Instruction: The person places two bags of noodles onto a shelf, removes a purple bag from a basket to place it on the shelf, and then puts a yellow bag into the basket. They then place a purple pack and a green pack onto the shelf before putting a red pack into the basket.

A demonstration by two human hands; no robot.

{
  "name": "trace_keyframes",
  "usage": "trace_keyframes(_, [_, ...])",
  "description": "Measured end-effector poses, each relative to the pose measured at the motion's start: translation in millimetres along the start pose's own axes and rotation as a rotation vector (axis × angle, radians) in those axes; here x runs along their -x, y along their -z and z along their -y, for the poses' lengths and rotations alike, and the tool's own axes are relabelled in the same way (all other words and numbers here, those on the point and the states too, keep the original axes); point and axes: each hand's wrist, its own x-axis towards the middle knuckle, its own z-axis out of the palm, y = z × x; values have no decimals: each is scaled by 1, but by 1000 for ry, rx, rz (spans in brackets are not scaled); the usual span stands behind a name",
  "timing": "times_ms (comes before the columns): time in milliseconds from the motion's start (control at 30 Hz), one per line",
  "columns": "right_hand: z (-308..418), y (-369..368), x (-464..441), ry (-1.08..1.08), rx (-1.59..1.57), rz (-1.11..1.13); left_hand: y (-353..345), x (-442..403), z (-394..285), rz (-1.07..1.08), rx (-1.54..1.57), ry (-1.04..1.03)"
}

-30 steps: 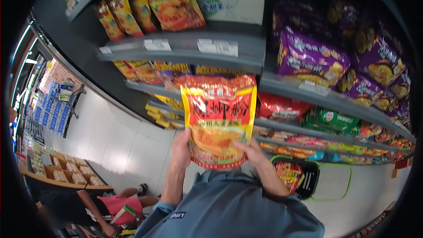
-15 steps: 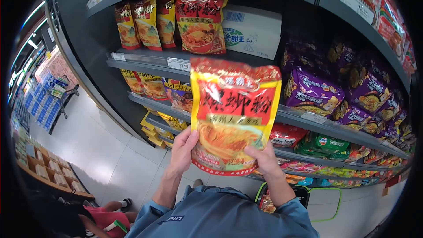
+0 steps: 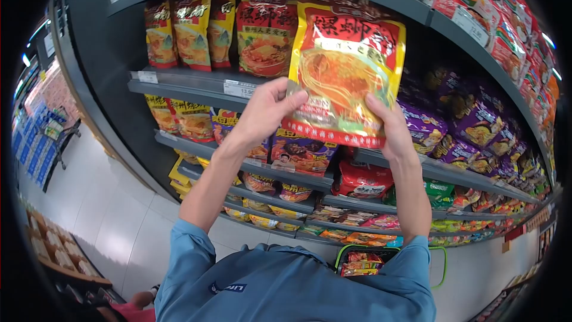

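Left hand (image 3: 271, 110) and right hand (image 3: 391, 124) grip a red-and-yellow plastic pouch (image 3: 344, 71) I've raised toward one o'clock, before the grey shelf (image 3: 190, 87).

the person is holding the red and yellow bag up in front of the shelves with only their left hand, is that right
Not quite: the head view shows the left hand and the right hand both holding the red and yellow bag up in front of the shelves.

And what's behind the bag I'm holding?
Beyond the bag, a red pack shows at left and purple packs at lower right. Whatever is directly behind it is covered.
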Motion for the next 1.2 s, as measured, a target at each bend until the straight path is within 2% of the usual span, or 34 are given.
trace_keyframes(300, [0,16,-37,7,105,-3,8,-53,12,-10,-68,61])
trace_keyframes(433, [-3,17,-38,13,78,15,9,-54,10,19,10,49])
trace_keyframes(1200, [-7,-3,-26,14,91,11,21,-35,1,-7,-14,32])
